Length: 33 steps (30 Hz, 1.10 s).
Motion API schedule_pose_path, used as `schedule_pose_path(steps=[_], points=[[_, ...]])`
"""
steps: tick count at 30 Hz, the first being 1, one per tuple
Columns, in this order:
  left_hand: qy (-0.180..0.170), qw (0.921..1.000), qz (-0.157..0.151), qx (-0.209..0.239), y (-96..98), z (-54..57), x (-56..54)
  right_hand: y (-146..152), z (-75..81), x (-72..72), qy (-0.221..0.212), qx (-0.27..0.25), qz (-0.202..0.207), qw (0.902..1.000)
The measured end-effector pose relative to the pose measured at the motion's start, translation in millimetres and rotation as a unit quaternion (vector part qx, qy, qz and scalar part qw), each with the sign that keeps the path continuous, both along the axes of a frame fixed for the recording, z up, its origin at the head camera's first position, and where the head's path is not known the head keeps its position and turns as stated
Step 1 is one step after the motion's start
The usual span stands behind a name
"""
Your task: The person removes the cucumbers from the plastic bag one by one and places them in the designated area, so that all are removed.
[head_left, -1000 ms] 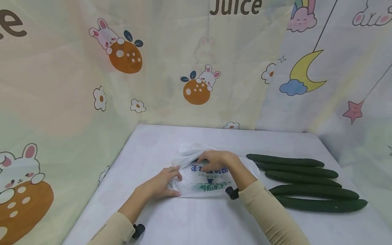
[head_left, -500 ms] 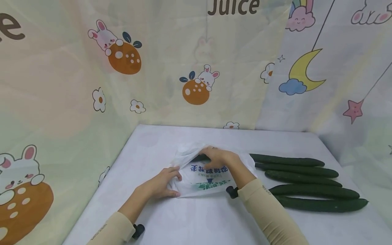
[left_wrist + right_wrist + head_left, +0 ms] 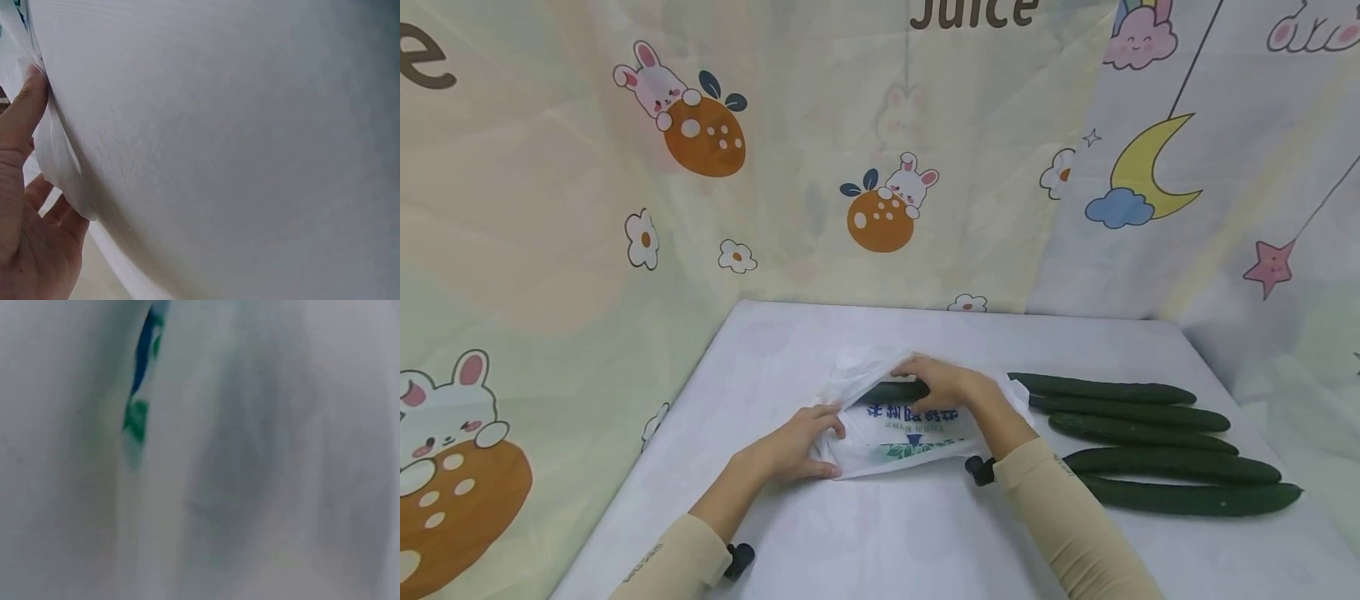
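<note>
A white plastic bag (image 3: pixel 895 462) with blue lettering and a green leaf print lies mid-table in the head view. At its left side, my left hand (image 3: pixel 793 443) pinches the edge; the left wrist view shows the thin film between thumb and fingers (image 3: pixel 31 106). A dark green cucumber (image 3: pixel 886 392) shows in the bag's mouth. My right hand (image 3: pixel 951 385) reaches over the bag, fingers beyond the cucumber and thumb on the near side, gripping it. The cucumber's right part is hidden by hand and bag. Blurred white film with green print (image 3: pixel 137 419) fills the right wrist view.
Several loose cucumbers (image 3: pixel 1172 465) lie side by side on the right of the white-covered table (image 3: pixel 760 350). The far ones reach close to the bag and right forearm. Cartoon-printed cloth (image 3: pixel 797 108) hangs behind and beside the table.
More of the cucumber has come into sight in the bag's mouth. My right hand has shifted slightly right, and the bag's near right edge has lifted a little. The left hand stays put.
</note>
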<state>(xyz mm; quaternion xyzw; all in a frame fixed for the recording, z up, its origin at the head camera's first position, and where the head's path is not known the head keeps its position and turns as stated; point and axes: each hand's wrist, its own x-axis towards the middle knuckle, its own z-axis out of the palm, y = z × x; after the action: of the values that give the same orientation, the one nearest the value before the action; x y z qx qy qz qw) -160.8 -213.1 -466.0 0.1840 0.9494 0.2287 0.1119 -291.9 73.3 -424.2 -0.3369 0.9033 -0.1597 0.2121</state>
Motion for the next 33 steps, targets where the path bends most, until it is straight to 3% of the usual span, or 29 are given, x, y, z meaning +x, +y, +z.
schedule_pose_path(steps=[9, 14, 24, 33], points=[[-0.001, 0.9999, 0.008, -0.014, 3.3, -4.8, -1.2, 13, -20.7, -4.5, -0.033, -0.061, 0.013, 0.9975], [-0.004, 0.9999, 0.009, -0.012, 4.9, -9.3, -2.4, 15, -28.0, -3.0, -0.045, -0.062, -0.003, 0.9971], [0.002, 1.0000, -0.007, -0.005, 5.0, -4.2, -3.4, 27, -21.4, 0.8, -0.064, -0.081, 0.017, 0.9945], [-0.007, 0.9999, 0.003, -0.007, 2.4, -3.5, -5.6, 34, -8.3, 4.1, -0.065, -0.106, 0.035, 0.9916]])
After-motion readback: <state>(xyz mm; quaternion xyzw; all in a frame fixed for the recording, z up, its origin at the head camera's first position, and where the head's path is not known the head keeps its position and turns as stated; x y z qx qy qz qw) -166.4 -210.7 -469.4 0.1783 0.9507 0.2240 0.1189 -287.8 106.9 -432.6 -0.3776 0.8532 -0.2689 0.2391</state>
